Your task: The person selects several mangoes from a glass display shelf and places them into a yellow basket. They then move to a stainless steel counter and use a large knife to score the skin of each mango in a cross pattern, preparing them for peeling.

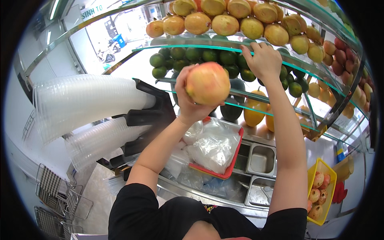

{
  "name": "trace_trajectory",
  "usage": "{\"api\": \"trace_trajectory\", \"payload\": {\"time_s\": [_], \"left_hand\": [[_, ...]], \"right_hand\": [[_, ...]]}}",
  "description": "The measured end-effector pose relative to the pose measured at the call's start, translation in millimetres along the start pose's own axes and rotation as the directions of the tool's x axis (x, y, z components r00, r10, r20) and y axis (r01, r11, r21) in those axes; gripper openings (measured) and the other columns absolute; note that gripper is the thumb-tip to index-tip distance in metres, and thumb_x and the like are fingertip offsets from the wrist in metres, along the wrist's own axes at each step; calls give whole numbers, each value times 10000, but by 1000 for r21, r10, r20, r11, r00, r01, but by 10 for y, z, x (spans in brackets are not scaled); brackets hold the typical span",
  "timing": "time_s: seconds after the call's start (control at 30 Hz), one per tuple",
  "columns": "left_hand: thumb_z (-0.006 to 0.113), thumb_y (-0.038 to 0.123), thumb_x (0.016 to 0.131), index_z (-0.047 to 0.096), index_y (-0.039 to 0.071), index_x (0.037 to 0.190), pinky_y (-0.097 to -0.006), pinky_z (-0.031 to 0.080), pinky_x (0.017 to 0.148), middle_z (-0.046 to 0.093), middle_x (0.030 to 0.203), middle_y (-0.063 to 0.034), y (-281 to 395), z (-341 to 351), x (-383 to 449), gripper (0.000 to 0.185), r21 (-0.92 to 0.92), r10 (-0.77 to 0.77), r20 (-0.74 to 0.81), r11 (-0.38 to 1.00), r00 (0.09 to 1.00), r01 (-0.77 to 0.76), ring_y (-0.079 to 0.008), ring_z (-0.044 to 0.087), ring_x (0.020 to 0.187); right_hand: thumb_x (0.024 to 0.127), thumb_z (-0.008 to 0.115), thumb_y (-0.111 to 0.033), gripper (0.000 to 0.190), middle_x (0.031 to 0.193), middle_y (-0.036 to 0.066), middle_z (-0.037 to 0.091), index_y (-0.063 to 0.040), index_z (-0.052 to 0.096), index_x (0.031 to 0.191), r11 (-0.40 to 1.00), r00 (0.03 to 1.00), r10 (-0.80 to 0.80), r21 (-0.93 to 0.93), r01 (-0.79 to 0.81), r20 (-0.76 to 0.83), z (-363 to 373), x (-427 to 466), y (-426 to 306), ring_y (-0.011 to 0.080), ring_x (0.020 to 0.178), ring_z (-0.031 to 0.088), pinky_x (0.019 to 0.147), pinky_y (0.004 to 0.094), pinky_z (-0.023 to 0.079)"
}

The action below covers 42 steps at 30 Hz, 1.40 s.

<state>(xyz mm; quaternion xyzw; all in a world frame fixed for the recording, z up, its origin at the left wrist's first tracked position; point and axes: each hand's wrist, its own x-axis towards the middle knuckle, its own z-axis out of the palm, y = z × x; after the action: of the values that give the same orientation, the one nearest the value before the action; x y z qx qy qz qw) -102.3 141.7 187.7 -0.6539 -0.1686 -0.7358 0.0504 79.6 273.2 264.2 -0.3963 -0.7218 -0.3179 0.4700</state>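
A large red-yellow pomegranate (208, 83) is held up in my left hand (190, 103), its fingers wrapped round the left side and underneath. My right hand (264, 58) reaches up to the edge of a glass shelf (192, 44), fingers over the rim; whether it grips the edge I cannot tell. Above that shelf lie rows of yellowish pomegranates (225, 25). Below it sit green citrus fruits (193, 54), partly hidden by both hands. Lower down, dark watermelons (232, 111) and a yellow melon (254, 112) stand behind another glass edge.
Stacked clear plastic cups (90, 102) lie in black holders (144, 117) at left. A red tray (231, 173) with plastic bags sits before me, beside steel pans (262, 159). At right stands a yellow basket (330, 192) of pomegranates. Folding chairs (49, 186) are lower left.
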Motion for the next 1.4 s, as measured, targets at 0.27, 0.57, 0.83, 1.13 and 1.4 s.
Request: {"api": "trace_trajectory", "payload": {"time_s": [0.27,0.57,0.83,1.13,1.4], "left_hand": [[514,605,842,340,36,1340,-412,529,901,473,1275,-178,-103,-347,756,776,-901,-582,200,207,788,381,-369,496,1178],[641,517,798,410,98,1263,-465,521,876,422,1241,-146,-584,-595,1610,667,-722,-573,-398,678,717,141,-341,473,1085],[768,259,738,227,96,1333,-452,494,916,399,1278,-152,-1147,-845,2101,821,-38,-253,-739,941,625,336,-306,512,1104],[850,388,537,467,-42,1186,-369,487,909,556,1169,-204,-1646,-925,2284,868,530,-283,-667,471,689,706,-316,584,1050],[803,461,493,559,-10,1082,-351,508,871,624,1071,-175,-1963,-1069,2444,792,663,-254,-645,283,721,693,-291,628,969]], "right_hand": [[855,542,-468,409,721,70,604,-89,630,727,1000,1000,3,31,-2,-15,-69,30,-28,261,724,598,657,401,443],[853,557,-457,403,673,60,580,-92,602,688,998,996,-29,52,33,-84,-24,0,-29,257,672,589,625,395,438],[855,552,-456,400,675,66,593,-90,635,718,998,997,-25,50,29,-78,-13,6,-9,250,668,590,621,396,437],[852,565,-452,391,668,63,582,-87,624,727,999,998,-18,46,20,-53,-36,10,-42,248,660,584,617,385,436],[827,604,-426,347,662,39,572,-96,605,718,999,994,-27,20,29,-105,-16,17,-62,234,641,569,598,362,428]]}}
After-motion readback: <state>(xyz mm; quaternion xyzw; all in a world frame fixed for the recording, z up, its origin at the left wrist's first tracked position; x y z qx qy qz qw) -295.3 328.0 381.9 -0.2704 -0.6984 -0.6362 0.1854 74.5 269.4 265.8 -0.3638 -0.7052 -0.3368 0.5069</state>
